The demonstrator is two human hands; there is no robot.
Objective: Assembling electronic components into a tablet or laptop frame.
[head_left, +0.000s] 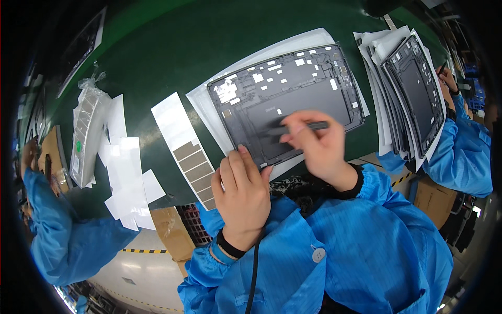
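A dark grey tablet housing (300,107), dotted with small white stickers, lies on white sheets in front of me. My left hand (243,196) holds its near left edge, the index finger over the rim and the thumb by the near side. Above the near middle of the housing, my right hand (319,146) is closed around a dark, slim pen-shaped tool (318,125). The tool's tip is blurred, and I cannot tell whether it touches the housing. Just left of my left hand is a white strip (170,125) carrying several grey-brown rectangular pads (194,166).
The green table (157,57) bears a stack of similar housings (413,89) with white sheets at the right. Leftward lie loose white papers (125,167) and a plastic-wrapped bundle of pad strips (86,131). Blue-sleeved people (460,152) work on both sides. A cardboard box (172,233) is below the table.
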